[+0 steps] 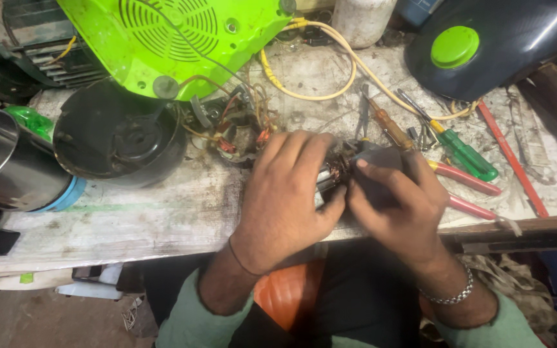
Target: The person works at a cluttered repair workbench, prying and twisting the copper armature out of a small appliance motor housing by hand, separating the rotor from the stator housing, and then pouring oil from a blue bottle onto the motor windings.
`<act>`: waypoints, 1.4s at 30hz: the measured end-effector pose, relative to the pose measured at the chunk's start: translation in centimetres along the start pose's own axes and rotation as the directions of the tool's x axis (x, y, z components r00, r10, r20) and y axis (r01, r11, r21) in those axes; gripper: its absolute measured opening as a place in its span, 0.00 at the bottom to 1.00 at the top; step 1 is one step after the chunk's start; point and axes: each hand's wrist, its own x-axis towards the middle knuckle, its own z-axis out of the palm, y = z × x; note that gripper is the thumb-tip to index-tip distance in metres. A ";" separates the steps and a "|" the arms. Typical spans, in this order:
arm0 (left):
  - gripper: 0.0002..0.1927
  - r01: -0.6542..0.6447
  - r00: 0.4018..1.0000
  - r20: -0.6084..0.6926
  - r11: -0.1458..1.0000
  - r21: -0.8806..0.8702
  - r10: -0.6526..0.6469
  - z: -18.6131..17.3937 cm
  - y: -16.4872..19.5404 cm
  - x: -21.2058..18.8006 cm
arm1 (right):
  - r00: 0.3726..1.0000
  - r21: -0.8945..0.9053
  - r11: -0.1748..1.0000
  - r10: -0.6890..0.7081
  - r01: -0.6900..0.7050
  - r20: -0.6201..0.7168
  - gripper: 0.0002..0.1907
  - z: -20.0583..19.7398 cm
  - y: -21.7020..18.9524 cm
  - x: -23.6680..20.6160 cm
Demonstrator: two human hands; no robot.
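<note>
Scuffed white worktop (162, 212) carries your work: both hands grip a small motor core (338, 169) between them near the front edge. Your left hand (283, 200) wraps its left end, your right hand (398, 203) pinches the right, so its long axis lies left to right.

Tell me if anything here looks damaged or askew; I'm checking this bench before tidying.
Yes. The green appliance housing lies tilted and opened up, with loose wires spilling from it onto the worn, stained bench top. Both hands, left hand and right hand, grip a small motor part pulled free of it.
</note>
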 end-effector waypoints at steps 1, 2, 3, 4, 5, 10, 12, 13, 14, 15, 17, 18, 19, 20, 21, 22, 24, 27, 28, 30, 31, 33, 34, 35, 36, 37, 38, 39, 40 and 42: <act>0.27 -0.007 1.000 -0.004 1.000 0.004 0.007 0.0 0.0 0.0 | 1.000 0.000 1.000 0.001 -0.001 0.004 0.16 0.0 0.0 0.0; 0.27 -0.013 1.000 -0.008 1.000 0.008 0.013 0.0 0.1 0.0 | 1.000 -0.001 1.000 0.002 -0.001 0.008 0.16 0.0 0.0 0.0; 0.27 -0.020 1.000 -0.013 1.000 0.014 0.020 -0.1 0.1 0.0 | 1.000 0.000 1.000 0.001 -0.001 0.011 0.16 0.1 0.0 0.0; 0.26 -0.013 1.000 -0.012 1.000 0.011 0.013 -0.1 0.1 0.0 | 1.000 -0.022 1.000 0.002 -0.001 0.004 0.16 0.0 0.0 0.0; 0.26 -0.005 1.000 -0.010 1.000 0.007 0.006 0.0 0.2 0.0 | 1.000 -0.045 0.999 0.003 -0.003 -0.003 0.15 0.0 0.0 -0.1; 0.25 -0.001 1.000 -0.018 1.000 -0.009 0.001 0.0 0.1 0.0 | 1.000 -0.017 1.000 -0.004 0.004 -0.001 0.17 0.1 0.2 -0.1; 0.26 -0.006 0.999 -0.034 1.000 -0.001 0.006 0.1 0.1 0.0 | 1.000 -0.015 1.000 0.003 -0.003 0.010 0.17 0.1 0.2 -0.1; 0.26 -0.009 1.000 -0.028 1.000 -0.002 0.009 0.1 0.1 0.0 | 1.000 -0.028 1.000 0.011 -0.010 0.006 0.16 0.0 0.1 -0.1; 0.25 -0.012 1.000 -0.022 1.000 -0.003 0.012 0.1 0.1 0.0 | 1.000 -0.041 0.999 0.017 -0.017 0.001 0.16 0.0 0.1 -0.1; 0.25 -0.014 1.000 -0.016 1.000 -0.003 0.014 0.1 0.1 -0.1 | 1.000 -0.053 0.998 0.024 -0.024 -0.004 0.15 0.0 0.1 -0.2; 0.25 -0.009 1.000 -0.019 1.000 0.005 0.009 0.1 0.0 -0.1 | 1.000 -0.033 0.999 0.013 -0.013 -0.002 0.16 0.0 0.1 -0.2; 0.26 -0.007 1.000 -0.020 1.000 0.008 0.007 0.1 0.0 -0.1 | 1.000 -0.023 1.000 0.010 -0.010 -0.002 0.17 0.1 0.1 -0.2; 0.26 -0.003 1.000 -0.018 1.000 0.012 0.004 0.2 -0.1 -0.1 | 1.000 -0.013 1.000 0.006 -0.006 0.000 0.17 0.1 0.1 -0.2; 0.25 -0.001 1.000 -0.017 1.000 0.017 0.002 0.3 -0.1 0.0 | 1.000 -0.002 1.000 0.002 -0.002 0.001 0.17 0.1 0.1 -0.1; 0.25 0.002 1.000 -0.017 1.000 0.023 -0.001 0.3 -0.1 0.0 | 1.000 0.010 1.000 -0.003 0.003 0.001 0.17 0.1 0.2 -0.1; 0.25 -0.003 1.000 -0.017 1.000 0.024 0.003 0.3 -0.1 0.0 | 1.000 -0.011 1.000 0.005 -0.005 -0.004 0.16 0.2 0.2 0.0; 0.25 -0.010 1.000 -0.016 1.000 0.023 0.010 0.3 0.0 -0.1 | 1.000 -0.054 0.998 0.022 -0.023 -0.011 0.15 0.0 0.1 -0.1; 0.24 -0.022 1.000 -0.005 0.999 0.039 0.022 0.2 -0.1 0.0 | 1.000 -0.005 1.000 0.001 -0.001 -0.007 0.17 0.1 0.1 -0.1; 0.25 -0.009 1.000 0.002 1.000 0.026 0.009 0.1 -0.1 0.0 | 1.000 -0.005 1.000 -0.001 0.001 -0.003 0.17 0.1 0.1 -0.1; 0.28 0.015 1.000 0.015 1.000 0.001 -0.015 0.1 -0.1 0.0 | 1.000 -0.004 1.000 -0.006 0.006 0.004 0.17 0.1 0.1 -0.1; 0.28 0.008 1.000 0.003 1.000 -0.001 -0.008 0.0 0.0 0.0 | 1.000 -0.009 1.000 0.002 -0.002 -0.002 0.16 0.1 0.1 -0.1; 0.28 -0.006 1.000 -0.020 1.000 -0.002 0.006 0.1 0.2 0.0 | 1.000 -0.015 1.000 0.019 -0.019 -0.014 0.15 0.1 0.2 -0.1; 0.28 -0.002 1.000 -0.021 1.000 0.000 0.002 0.1 0.1 0.0 | 1.000 -0.013 1.000 0.013 -0.013 -0.017 0.16 0.1 0.2 0.0; 0.28 0.004 1.000 -0.020 1.000 0.002 -0.004 0.0 0.1 0.0 | 1.000 -0.010 1.000 0.010 -0.010 -0.018 0.16 0.2 0.2 0.0; 0.28 0.013 1.000 -0.015 1.000 0.001 -0.013 0.0 0.1 0.0 | 1.000 -0.008 1.000 0.010 -0.010 -0.016 0.16 0.2 0.1 -0.1; 0.28 0.012 1.000 -0.018 1.000 -0.001 -0.012 0.1 0.2 -0.1 | 1.000 0.005 1.000 0.007 -0.007 -0.012 0.16 0.2 0.2 -0.1; 0.28 0.010 1.000 -0.021 1.000 -0.001 -0.010 0.1 0.1 0.0 | 1.000 0.018 1.000 0.002 -0.002 -0.011 0.16 0.2 0.2 -0.1; 0.27 0.010 1.000 -0.024 1.000 -0.002 -0.010 0.1 0.1 -0.1 | 1.000 0.033 0.999 -0.002 0.003 -0.008 0.17 0.2 0.1 -0.1; 0.27 0.005 1.000 -0.025 1.000 0.002 -0.005 0.2 0.1 -0.1 | 1.000 0.008 1.000 0.005 -0.005 -0.009 0.16 0.1 0.2 -0.1; 0.27 -0.005 1.000 -0.025 1.000 0.010 0.005 0.2 0.1 -0.2 | 1.000 -0.041 0.999 0.022 -0.022 -0.011 0.15 -0.1 0.1 -0.2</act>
